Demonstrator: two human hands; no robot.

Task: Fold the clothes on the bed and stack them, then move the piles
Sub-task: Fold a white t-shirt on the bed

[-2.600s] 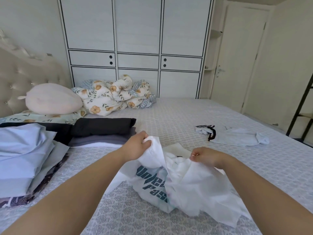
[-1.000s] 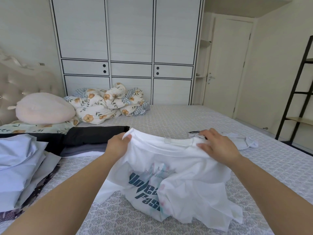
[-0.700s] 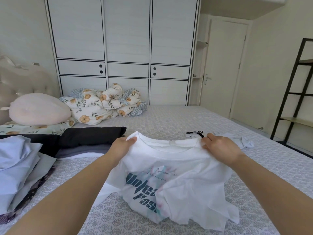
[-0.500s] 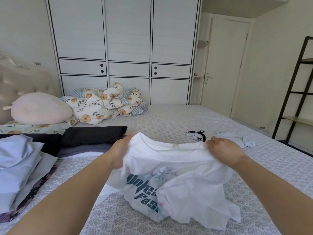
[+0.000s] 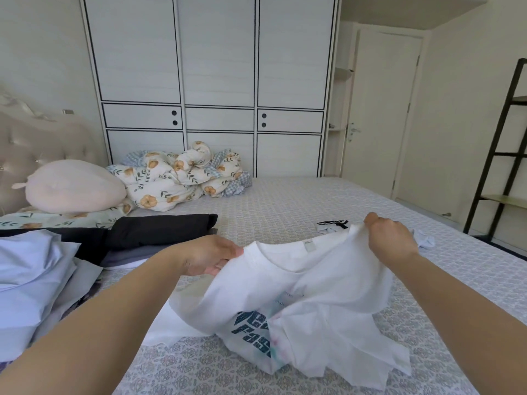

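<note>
With your left hand (image 5: 211, 256) and right hand (image 5: 392, 240) pinching the shoulders of the crumpled white printed cotton T-shirt (image 5: 299, 303) above the patterned grey bed (image 5: 285, 206), its bunched hem could fold in crooked.

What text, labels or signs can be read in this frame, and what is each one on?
Large dark print on the front of the white T-shirt: creased and partly hidden; only "as" in the lower row reads, the row above is illegible.
Small print above it on the same shirt: too small and folded to read.
Neck tag inside the collar: nothing legible.
No other writing shows.
</note>
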